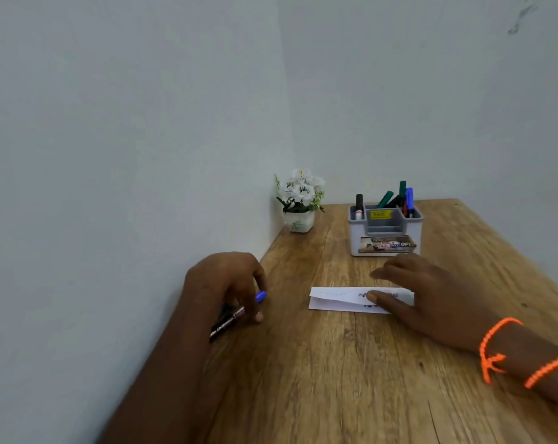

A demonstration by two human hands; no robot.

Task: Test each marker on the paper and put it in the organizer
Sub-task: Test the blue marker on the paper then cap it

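Head view: my left hand (226, 283) curls its grip around one dark-barrelled, blue-capped marker (236, 314) at the wooden counter's (335, 379) left edge, cap pointing up-right along a diagonal axis. My right hand (431, 299), fingers straight, presses one folded white paper strip (335, 301). The grey plastic organizer (385, 232) behind holds about six markers.

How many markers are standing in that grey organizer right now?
5 that I can make out in the organizer: a black one in the left compartment, two green at the back, one blue and one red at the right. Others may be hidden.
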